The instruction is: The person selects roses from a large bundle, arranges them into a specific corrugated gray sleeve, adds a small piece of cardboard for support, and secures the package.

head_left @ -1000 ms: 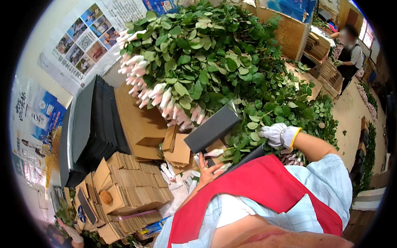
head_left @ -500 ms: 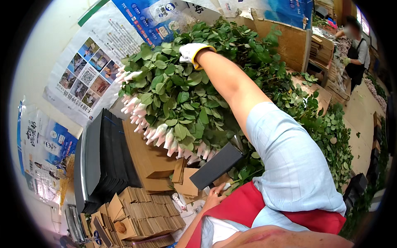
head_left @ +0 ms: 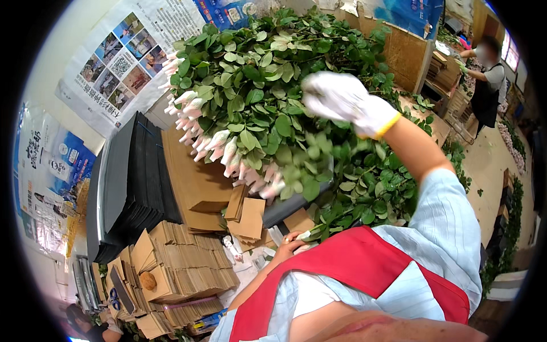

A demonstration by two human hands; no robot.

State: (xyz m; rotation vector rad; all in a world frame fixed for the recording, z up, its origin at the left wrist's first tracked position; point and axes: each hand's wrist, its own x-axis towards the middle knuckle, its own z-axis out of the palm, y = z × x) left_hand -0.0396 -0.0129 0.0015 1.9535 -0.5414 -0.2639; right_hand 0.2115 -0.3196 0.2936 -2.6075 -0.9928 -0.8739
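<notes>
A big heap of leafy rose stems (head_left: 256,91) lies in front of me, their pale pink buds in white net sleeves (head_left: 219,142) facing left. My right hand (head_left: 342,102), in a white glove with a yellow cuff, is closed over the near right side of the heap. Blurred leaves of a rose (head_left: 310,165) trail below it; the stem inside the fingers is hard to see. My bare left hand (head_left: 289,248) is low, close to my red apron, with its fingers curled at the white-sleeved heads of roses whose leaves (head_left: 347,211) spread to the right.
Black folded sheets (head_left: 139,194) stand at the left, beside brown cardboard (head_left: 188,171). Stacked cardboard pieces (head_left: 182,256) and blue-handled scissors (head_left: 115,298) are nearer. A black corrugated piece (head_left: 293,206) lies partly under leaves. Another person (head_left: 487,85) stands far right; one more is lower left.
My right hand has come back from the far side of the heap toward me and to the right, with blurred leaves moving below it. My left hand stays low, almost in place.
</notes>
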